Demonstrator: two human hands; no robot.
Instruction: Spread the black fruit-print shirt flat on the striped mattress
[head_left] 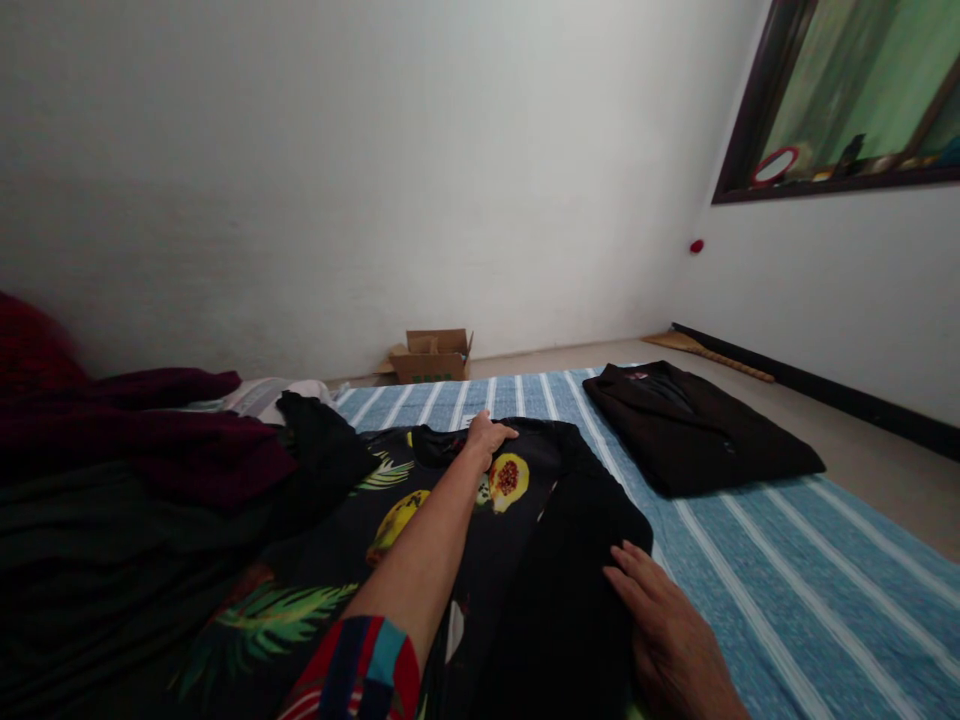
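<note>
A black shirt (pixel 517 540) printed with yellow papayas and green leaves lies spread in front of me, neckline at the far end. My left hand (pixel 489 438) reaches across it and rests by the collar, thumb stretched out to the right and the other fingers partly hidden. The plain black sleeve (pixel 577 560) lies folded inward along the shirt's right side. Against that sleeve's outer edge, my right hand (pixel 671 630) is laid with its fingers extended and nothing gripped.
A dark folded garment (pixel 697 430) lies right of the shirt on the blue striped bedcover (pixel 810 560). Purple and dark clothes (pixel 165 440) are heaped at the left. Beyond the bed stand a cardboard box (pixel 431 358) and the white wall (pixel 450 180). A broom (pixel 705 350) lies on the floor.
</note>
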